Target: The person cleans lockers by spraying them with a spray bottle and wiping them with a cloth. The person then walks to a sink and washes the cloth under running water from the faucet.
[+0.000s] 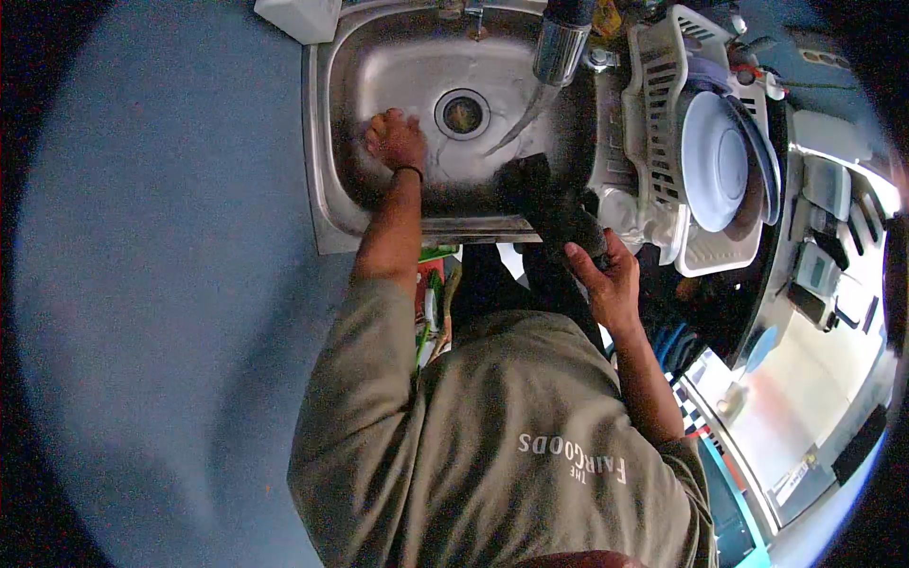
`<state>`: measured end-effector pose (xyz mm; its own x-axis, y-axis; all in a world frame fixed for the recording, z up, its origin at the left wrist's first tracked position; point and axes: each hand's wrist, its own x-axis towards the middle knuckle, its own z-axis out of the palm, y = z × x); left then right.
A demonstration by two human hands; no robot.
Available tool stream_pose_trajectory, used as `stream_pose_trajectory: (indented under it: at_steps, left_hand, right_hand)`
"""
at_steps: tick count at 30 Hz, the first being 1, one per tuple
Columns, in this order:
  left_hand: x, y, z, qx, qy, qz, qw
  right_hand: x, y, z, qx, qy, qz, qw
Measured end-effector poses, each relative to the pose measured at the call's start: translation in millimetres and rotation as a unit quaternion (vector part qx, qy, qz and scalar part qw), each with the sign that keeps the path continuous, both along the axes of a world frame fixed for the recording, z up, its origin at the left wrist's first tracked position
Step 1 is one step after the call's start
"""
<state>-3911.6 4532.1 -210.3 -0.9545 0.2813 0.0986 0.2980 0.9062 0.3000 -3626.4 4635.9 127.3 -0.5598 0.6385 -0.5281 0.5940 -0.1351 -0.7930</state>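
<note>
Inside the metal sink, my left hand is low against the left part of the basin, its fingers curled. What it holds, if anything, is too blurred to make out. My right hand grips the near end of a long black object at the sink's front right edge. The far end of that object reaches over the basin; its exact kind is lost in the dark. Water runs from the faucet into the basin, to the right of the drain.
A white dish rack with plates stands right of the sink. Clear containers sit between sink and rack. A white box-like thing is at the back left corner. Blue surface fills the left side.
</note>
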Motion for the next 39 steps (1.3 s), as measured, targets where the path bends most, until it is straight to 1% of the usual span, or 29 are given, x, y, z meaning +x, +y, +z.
stream_pose_trajectory:
  at_steps: [1,3,4,5,7,8,10,11,12,14,16,18,20,22,23,25,26,28,29,32,33,35,36,38,39]
  left_hand:
    - [3.2,4.6,-7.9,-0.006,0.016,0.011,1.000]
    - [17.1,13.7,-7.6,-0.011,0.001,0.022,1.000]
    - [23.0,16.6,4.0,-0.006,-0.033,0.010,0.999]
    - [28.9,19.6,16.6,0.000,-0.066,-0.001,0.998]
    - [50.9,25.9,65.8,0.017,-0.202,-0.001,0.979]
    - [62.7,29.6,80.8,0.025,-0.268,-0.001,0.963]
    - [89.0,32.7,70.9,0.181,-0.346,-0.025,0.920]
    - [100.2,34.7,74.2,0.256,-0.380,-0.038,0.888]
    - [112.9,35.5,78.2,0.330,-0.421,-0.053,0.843]
    - [134.4,35.6,97.4,0.409,-0.420,-0.120,0.802]
    - [151.6,33.7,115.7,0.421,-0.340,-0.218,0.812]
    - [164.5,35.8,128.0,0.482,-0.398,-0.246,0.741]
    - [170.2,27.2,153.0,0.561,-0.478,-0.250,0.627]
    - [156.3,16.6,221.7,0.644,-0.570,-0.227,0.457]
    - [150.2,18.0,242.9,0.628,-0.532,-0.251,0.509]
    - [143.4,17.9,274.2,0.588,-0.450,-0.294,0.605]
    - [138.4,15.0,282.0,0.536,-0.433,-0.288,0.665]
    - [124.9,11.4,291.7,0.421,-0.390,-0.271,0.773]
    - [122.3,12.4,287.3,0.459,-0.318,-0.236,0.795]
    - [107.5,-1.2,296.2,0.503,-0.265,-0.111,0.815]
    - [100.0,-7.2,299.1,0.481,-0.238,-0.137,0.833]
    - [83.6,-14.2,303.8,0.431,-0.183,-0.190,0.863]
    - [79.8,-12.5,303.8,0.451,-0.184,-0.179,0.855]
    - [68.8,-5.3,299.5,0.491,-0.185,-0.157,0.837]
    - [59.5,-5.2,294.9,0.515,-0.209,-0.136,0.820]
  right_hand:
    - [0.6,-0.4,-0.3,0.008,0.007,0.002,1.000]
    - [-0.5,-0.6,1.9,0.025,0.001,0.013,1.000]
    - [-1.5,-0.8,2.9,0.033,-0.002,0.018,0.999]
    - [-2.6,-1.3,3.5,0.029,0.000,0.018,0.999]
    - [-5.4,-1.2,5.2,0.024,0.007,0.018,1.000]
    - [-5.2,0.7,3.3,0.023,0.005,0.024,0.999]
    - [-3.6,5.3,-2.7,0.019,0.002,0.035,0.999]
    - [-6.9,6.5,-0.3,-0.002,0.024,0.022,0.999]
    - [-12.2,6.6,4.8,-0.024,0.045,0.008,0.999]
    - [-23.5,6.3,15.4,-0.043,0.090,-0.007,0.995]
    - [-33.4,5.5,27.2,-0.040,0.135,-0.009,0.990]
    - [-35.7,12.1,32.2,0.013,0.124,0.013,0.992]
    - [-39.9,17.7,33.2,0.052,0.126,0.030,0.990]
    - [-45.9,24.1,30.5,0.080,0.140,0.041,0.986]
    - [-47.4,28.7,33.0,0.024,0.114,0.064,0.991]
    - [-53.4,30.8,41.2,0.064,0.129,0.119,0.982]
    - [-55.3,31.5,44.5,0.085,0.136,0.147,0.976]
    - [-55.5,34.9,47.8,0.187,0.149,0.175,0.955]
    - [-56.2,38.4,49.6,0.239,0.156,0.186,0.940]
    - [-49.5,56.4,58.8,0.263,0.048,0.198,0.943]
    - [-48.3,58.3,77.0,0.253,-0.031,0.225,0.940]
    - [-52.1,64.5,85.8,0.262,-0.046,0.281,0.922]
    - [-54.3,68.0,87.0,0.265,-0.054,0.309,0.912]
    - [-58.8,75.1,80.9,0.294,0.004,0.287,0.912]
    - [-62.4,78.9,77.3,0.309,0.034,0.275,0.910]
